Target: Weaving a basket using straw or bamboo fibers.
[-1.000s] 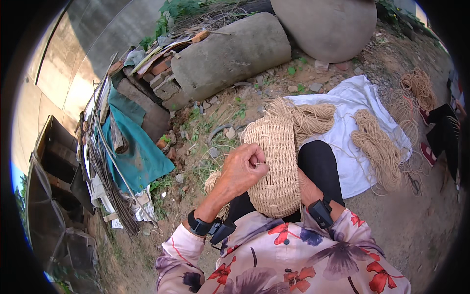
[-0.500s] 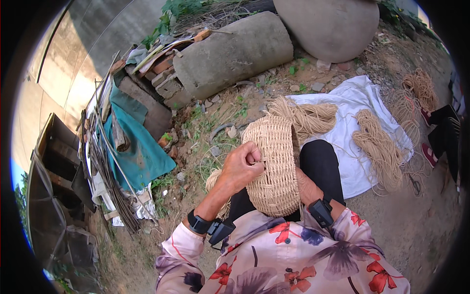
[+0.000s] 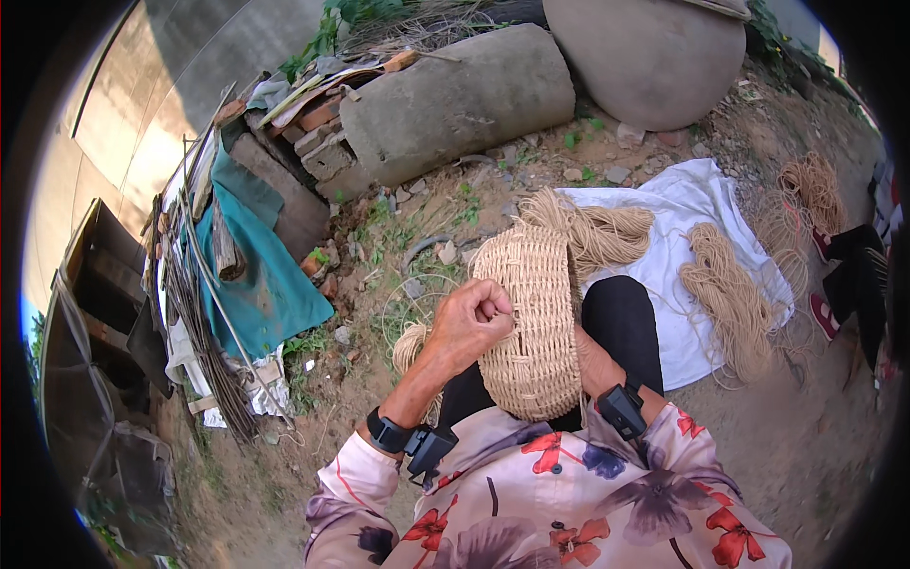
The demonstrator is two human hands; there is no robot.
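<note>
Over bare earth (image 3: pixel 242 507), a woven basket (image 3: pixel 537 356), long axis pointing away, sat just right of the left hand (image 3: pixel 477 318), fingers pinched on I couldn't tell what, and hid the right hand.

Rough, matt plant-like fibre forms the woven basket (image 3: pixel 542 332); the near shirt (image 3: pixel 540 498) is smooth, slightly glossy cloth; the far cylinder (image 3: pixel 460 104) looks like coarse, matt concrete.

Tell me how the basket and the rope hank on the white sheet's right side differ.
The basket is woven into a rounded, hollow form; the hank is a loose, elongated bundle. The left hand touches the basket; no hand touches the hank. The basket is before the person's torso; the hank lies mostly on the sheet. Both are tan.
</note>
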